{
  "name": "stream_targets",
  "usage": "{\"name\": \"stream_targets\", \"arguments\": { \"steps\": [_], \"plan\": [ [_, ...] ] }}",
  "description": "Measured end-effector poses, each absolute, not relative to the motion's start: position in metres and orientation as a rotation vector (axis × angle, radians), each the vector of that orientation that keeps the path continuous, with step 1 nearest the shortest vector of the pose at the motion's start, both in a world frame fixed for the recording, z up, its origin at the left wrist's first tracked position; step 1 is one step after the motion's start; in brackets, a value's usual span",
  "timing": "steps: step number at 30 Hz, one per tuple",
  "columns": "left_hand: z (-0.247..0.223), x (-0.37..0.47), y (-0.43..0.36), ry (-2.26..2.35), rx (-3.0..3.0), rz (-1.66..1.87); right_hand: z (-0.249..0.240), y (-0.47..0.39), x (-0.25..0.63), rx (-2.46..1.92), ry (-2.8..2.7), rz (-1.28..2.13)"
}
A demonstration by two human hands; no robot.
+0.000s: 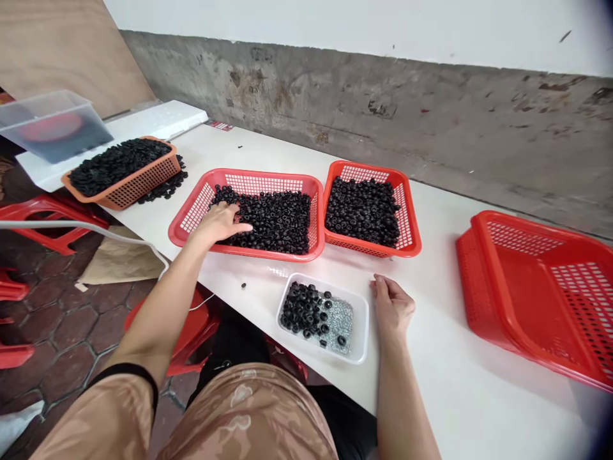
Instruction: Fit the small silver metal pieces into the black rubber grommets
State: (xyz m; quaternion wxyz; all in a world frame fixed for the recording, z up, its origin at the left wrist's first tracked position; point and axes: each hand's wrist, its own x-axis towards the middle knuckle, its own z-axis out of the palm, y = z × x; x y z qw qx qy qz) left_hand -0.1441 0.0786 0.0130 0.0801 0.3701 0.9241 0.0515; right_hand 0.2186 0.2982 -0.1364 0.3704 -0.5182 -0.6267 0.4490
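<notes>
My left hand (223,223) reaches into the left part of a red basket (246,254), its thumb apart and its other fingertips among small black rings (282,220); whether it grips any is hidden. My right hand (393,303) is closed in a pinch above the table, just right of a white tray (363,332); what it holds, if anything, is too small to name. That tray has black rings (301,306) on its left side and small clear or silvery pieces (341,316) on its right. A second red basket (412,230) full of black rings stands behind it.
Stacked red baskets (527,300) stand at the right. An orange basket (143,182) heaped with black pieces is at the far left, beside a clear plastic bin (57,128). One loose ring (244,285) lies on the white table (431,377). A grey wall runs behind.
</notes>
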Motion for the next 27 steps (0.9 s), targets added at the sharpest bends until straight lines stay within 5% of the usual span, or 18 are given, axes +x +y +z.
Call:
{"name": "stream_targets", "arguments": {
  "steps": [3,15,27],
  "plan": [
    [-0.005,-0.167,0.072,2.538,1.011,-0.106,-0.139,0.299,0.219,-1.327,-1.614,1.163],
    [-0.029,-0.166,0.081,2.426,1.280,-0.034,-0.141,0.299,0.221,-1.314,-1.655,1.142],
    [0.023,-0.117,0.095,2.664,1.293,0.371,-0.143,0.302,0.219,-1.341,-1.630,1.167]
  ]
}}
